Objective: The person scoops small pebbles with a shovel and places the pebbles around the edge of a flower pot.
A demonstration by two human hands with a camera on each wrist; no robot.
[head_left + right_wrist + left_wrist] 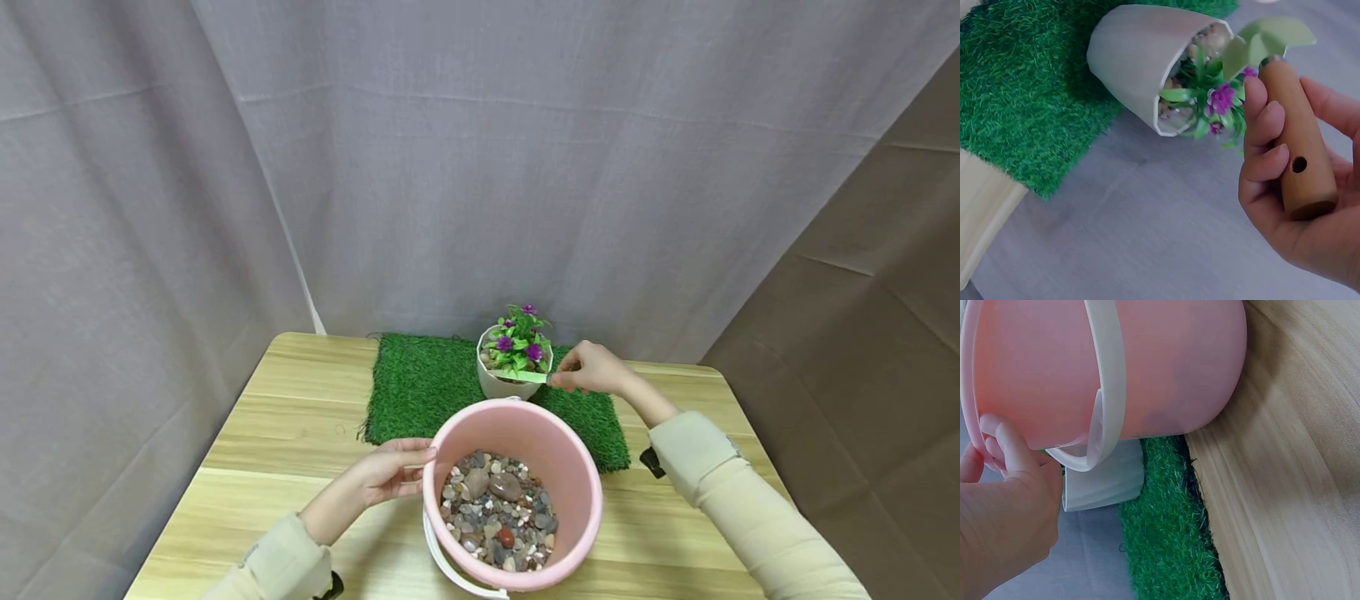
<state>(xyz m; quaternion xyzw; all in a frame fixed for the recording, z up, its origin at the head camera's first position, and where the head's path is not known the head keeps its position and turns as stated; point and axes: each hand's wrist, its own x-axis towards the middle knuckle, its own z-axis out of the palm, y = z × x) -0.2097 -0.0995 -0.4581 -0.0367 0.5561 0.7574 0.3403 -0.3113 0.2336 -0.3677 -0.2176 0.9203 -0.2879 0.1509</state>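
My right hand [592, 368] grips the wooden handle [1300, 144] of a small garden trowel, whose pale green blade [517, 377] lies over the front rim of a white flowerpot [495, 387]. A leafy plant with purple flowers [1219, 100] stands in that pot among pebbles. With its fingers at the rim, my left hand [392, 472] holds the left side of a pink bucket [588, 492]. Mixed stones [495, 512] cover the bucket's floor, a reddish one among them. In the left wrist view the thumb and fingers [1016, 447] pinch the rim.
The flowerpot stands on a green artificial grass mat [427, 375] at the back of the wooden table [300, 417]. A white bucket handle [450, 567] hangs down on the front left side. Grey curtains [480, 167] rise behind the table.
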